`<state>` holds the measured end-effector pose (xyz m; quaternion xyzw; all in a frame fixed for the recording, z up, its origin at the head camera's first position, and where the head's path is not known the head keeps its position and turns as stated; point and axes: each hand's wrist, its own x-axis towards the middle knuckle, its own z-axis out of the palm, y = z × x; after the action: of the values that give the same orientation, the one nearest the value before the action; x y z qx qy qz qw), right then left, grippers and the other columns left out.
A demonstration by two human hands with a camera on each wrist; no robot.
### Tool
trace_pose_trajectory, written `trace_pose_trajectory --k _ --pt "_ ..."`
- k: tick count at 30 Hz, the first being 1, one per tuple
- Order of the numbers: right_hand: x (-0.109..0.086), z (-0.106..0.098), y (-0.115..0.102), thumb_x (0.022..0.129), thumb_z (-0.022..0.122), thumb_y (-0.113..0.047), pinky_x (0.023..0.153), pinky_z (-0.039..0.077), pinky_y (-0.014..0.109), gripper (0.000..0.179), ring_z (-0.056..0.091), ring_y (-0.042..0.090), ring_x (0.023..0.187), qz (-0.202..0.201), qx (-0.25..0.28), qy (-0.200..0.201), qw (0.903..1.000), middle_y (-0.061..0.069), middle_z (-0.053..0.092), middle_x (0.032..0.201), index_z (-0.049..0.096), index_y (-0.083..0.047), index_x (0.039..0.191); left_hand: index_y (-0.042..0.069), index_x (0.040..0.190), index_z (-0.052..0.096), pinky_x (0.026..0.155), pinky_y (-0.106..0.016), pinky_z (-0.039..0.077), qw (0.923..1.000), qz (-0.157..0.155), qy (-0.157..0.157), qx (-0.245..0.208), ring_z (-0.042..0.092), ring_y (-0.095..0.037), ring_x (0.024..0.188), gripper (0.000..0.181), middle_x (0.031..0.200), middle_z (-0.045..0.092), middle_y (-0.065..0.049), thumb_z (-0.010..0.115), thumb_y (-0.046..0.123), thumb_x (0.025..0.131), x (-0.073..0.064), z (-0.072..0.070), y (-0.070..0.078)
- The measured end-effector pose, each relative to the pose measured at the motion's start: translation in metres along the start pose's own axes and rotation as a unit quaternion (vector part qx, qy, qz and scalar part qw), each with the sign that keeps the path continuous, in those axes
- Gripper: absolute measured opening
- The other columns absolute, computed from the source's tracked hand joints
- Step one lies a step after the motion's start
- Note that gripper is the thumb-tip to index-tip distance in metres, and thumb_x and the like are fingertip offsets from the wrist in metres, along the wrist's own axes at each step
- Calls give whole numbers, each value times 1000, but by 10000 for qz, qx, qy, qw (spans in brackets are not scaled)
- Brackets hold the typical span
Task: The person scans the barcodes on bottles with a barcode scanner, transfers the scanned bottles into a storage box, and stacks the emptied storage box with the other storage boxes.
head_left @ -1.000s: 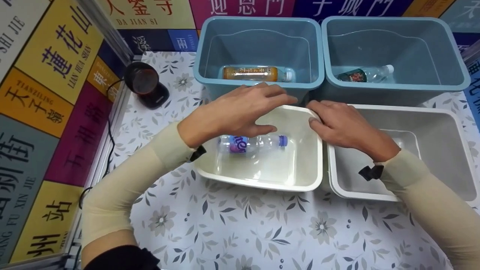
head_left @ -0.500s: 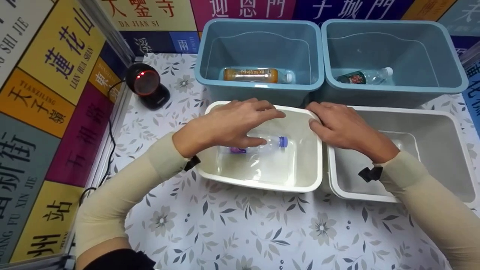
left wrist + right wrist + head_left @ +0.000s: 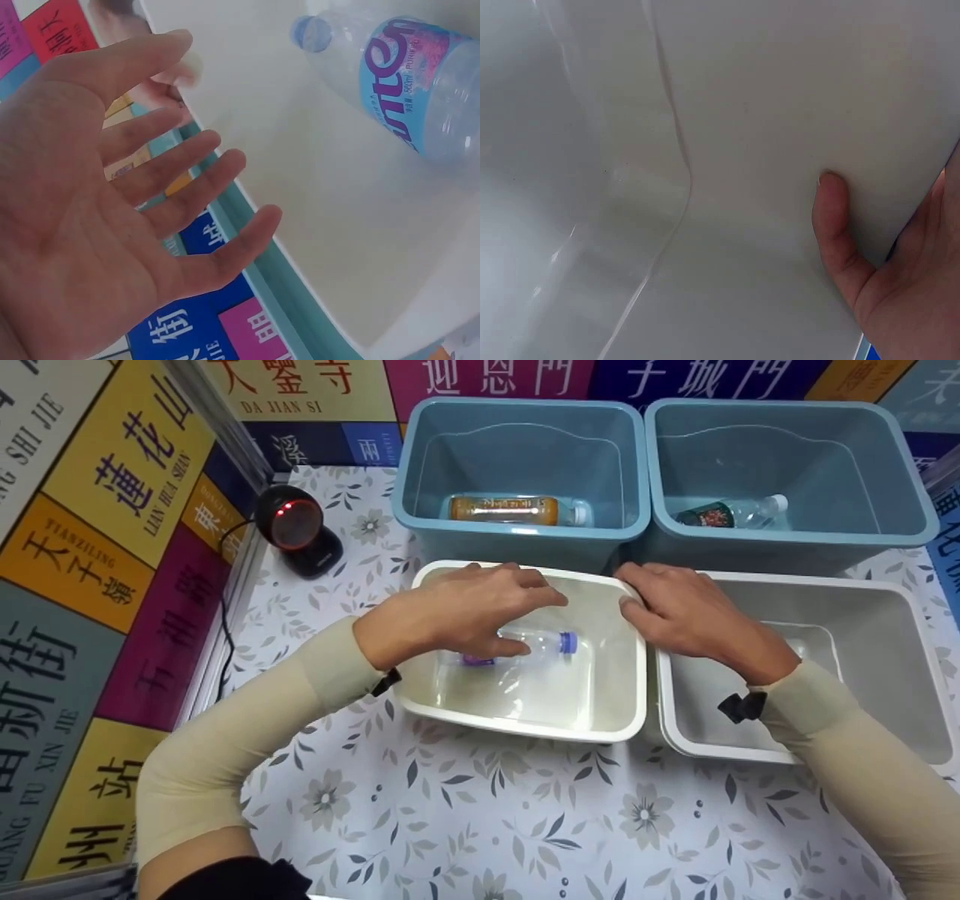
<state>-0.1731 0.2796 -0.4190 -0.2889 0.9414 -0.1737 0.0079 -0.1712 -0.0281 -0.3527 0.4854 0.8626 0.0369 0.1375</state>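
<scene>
A clear plastic bottle (image 3: 409, 79) with a blue-and-purple label and blue cap lies on its side inside the left white bin (image 3: 517, 726). Above it my left hand (image 3: 465, 607) hovers with fingers spread, holding nothing; in the head view it covers part of the bottle. In the left wrist view the left palm (image 3: 82, 217) faces the camera, apart from the bottle. My right hand (image 3: 679, 607) grips the left white bin's rim at its far right corner. The right wrist view shows the right thumb (image 3: 834, 225) against a pale bin wall, the other fingers mostly hidden.
Behind stand two blue bins, the left one (image 3: 517, 531) holding an orange-labelled bottle (image 3: 506, 511), the right one (image 3: 795, 537) a green-labelled bottle (image 3: 731, 514). A second white bin (image 3: 900, 675) adjoins on the right. A black scanner (image 3: 300, 532) stands at the left.
My left hand has lowered from above the bin's far rim to over the bottle, now covering much of its label. The right hand has stayed at the corner. The scanner's red lights have come on.
</scene>
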Motion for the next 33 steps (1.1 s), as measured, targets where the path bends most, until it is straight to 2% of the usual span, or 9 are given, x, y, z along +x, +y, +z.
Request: trace_pose_trajectory --k 6,10,15,19,23,29,33 --pt "-1 1 0 100 47 -26 69 44 40 19 56 19 80 4 -21 43 10000 -1 61 89 60 -18 112 25 144 52 93 -44 57 9989 -28 -442 177 59 -21 122 63 141 57 -3 75 38 87 9 8 1" --pt "0 1 -1 100 47 -27 67 42 38 18 55 18 78 0 -36 39 10000 -1 60 87 60 -18 109 25 140 55 90 -43 57 9966 -109 -687 450 61 -21 115 60 135 60 -4 76 38 85 14 13 2" --pt "0 -1 -1 100 47 -28 68 43 39 20 56 19 80 60 -26 9 10000 0 61 89 60 -18 111 26 140 55 89 -41 58 9944 -163 -874 566 60 -19 113 61 134 60 -4 78 38 85 22 14 6" --pt "-1 -1 -1 101 46 -29 68 43 40 21 56 20 80 108 -37 -77 9999 1 62 90 60 -18 113 26 143 52 87 -39 60 9911 -216 -1165 613 59 -20 111 67 134 60 -5 80 38 84 30 18 10" --pt "-1 -1 -2 101 46 -29 69 45 41 21 57 21 81 97 -35 -108 9999 1 62 90 60 -18 113 25 145 47 89 -39 60 9866 -401 -1446 648 56 -20 109 73 134 57 -6 83 38 82 37 25 15" --pt "-2 0 -2 101 47 -29 69 45 43 20 58 22 82 71 -36 -102 9999 1 62 91 60 -18 112 17 141 40 89 -44 57 9832 -430 -1548 868 52 -30 118 74 135 50 -11 81 34 81 44 38 18" --pt "-3 0 -2 101 46 -29 67 44 41 20 57 20 80 72 -26 -84 9999 0 61 89 60 -19 111 17 141 39 85 -46 58 9810 -429 -1576 1050 50 -32 120 72 136 48 -12 79 33 83 48 44 19"
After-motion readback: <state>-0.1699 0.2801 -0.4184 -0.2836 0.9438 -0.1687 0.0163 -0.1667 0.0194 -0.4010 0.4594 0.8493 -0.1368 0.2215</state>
